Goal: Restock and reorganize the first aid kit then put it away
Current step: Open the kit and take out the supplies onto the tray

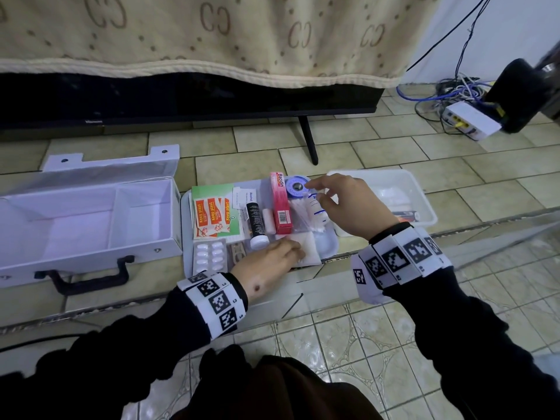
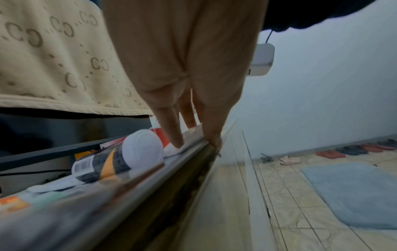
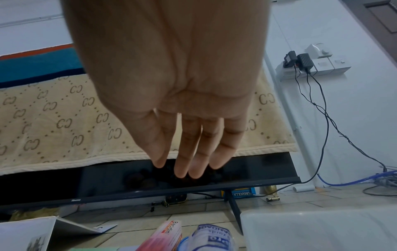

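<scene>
First aid kit case (image 1: 91, 213) sits open and unfilled at left of the head view, lid back, handle toward you. All supplies are on the grey tray (image 1: 328, 247) at centre, so you're at the sort-and-arrange step; nothing is packed yet.

Your left hand (image 1: 268, 259) lies low at the tray's near edge, fingers (image 2: 176, 135) straight, pressing the white gauze pad (image 1: 309, 248); grip released, nothing pinched. Your right hand (image 1: 348, 204) hovers over the tray's upper right, fingers extended and loose, holding nothing, just above the bandage roll (image 1: 316, 204) and blue tape roll (image 1: 297, 187).

My read of the next move: right hand drops onto the bandage or tape, needs a clean pinch without knocking the red Bacidin box (image 1: 281, 203) right beside them.

In the way: items are packed tight. Alcohol bottle (image 1: 256, 221), plaster packets (image 1: 212, 216), pill blister (image 1: 209, 256). Clear tub (image 1: 424, 204) at right holds more stock. TV stand leg (image 1: 309, 140) behind the tray.
</scene>
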`<state>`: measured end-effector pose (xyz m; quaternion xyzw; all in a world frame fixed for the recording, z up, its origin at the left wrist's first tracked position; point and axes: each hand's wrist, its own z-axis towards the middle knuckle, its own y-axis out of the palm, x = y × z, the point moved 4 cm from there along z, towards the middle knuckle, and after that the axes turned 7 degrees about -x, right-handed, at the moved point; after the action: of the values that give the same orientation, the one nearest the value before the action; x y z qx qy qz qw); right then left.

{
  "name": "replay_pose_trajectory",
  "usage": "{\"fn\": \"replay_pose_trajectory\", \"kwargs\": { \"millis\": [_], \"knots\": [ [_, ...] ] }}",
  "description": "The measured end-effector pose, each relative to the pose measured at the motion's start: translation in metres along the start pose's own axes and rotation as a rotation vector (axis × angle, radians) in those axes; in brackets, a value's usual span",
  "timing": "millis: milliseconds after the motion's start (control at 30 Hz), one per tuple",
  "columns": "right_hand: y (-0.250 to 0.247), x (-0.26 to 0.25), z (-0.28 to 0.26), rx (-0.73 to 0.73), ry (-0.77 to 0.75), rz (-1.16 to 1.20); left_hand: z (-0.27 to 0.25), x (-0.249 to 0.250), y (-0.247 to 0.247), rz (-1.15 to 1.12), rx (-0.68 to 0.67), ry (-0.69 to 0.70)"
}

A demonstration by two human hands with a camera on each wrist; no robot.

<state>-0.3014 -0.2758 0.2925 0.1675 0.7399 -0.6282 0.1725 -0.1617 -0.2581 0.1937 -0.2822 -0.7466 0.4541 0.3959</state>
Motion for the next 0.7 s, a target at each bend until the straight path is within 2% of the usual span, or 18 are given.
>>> {"fn": "replay_pose_trajectory", "kwargs": {
  "millis": [200,533,700],
  "knots": [
    [0.004,-0.003,0.003,-0.004,0.012,-0.004,0.000,-0.007,0.000,0.013,-0.037,0.051],
    [0.007,-0.005,0.014,0.022,0.066,0.009,0.010,-0.022,-0.009,-0.044,0.008,0.077],
    [0.005,0.014,0.014,0.090,0.148,0.032,0.014,-0.023,-0.014,-0.058,0.012,0.094]
  ]
}}
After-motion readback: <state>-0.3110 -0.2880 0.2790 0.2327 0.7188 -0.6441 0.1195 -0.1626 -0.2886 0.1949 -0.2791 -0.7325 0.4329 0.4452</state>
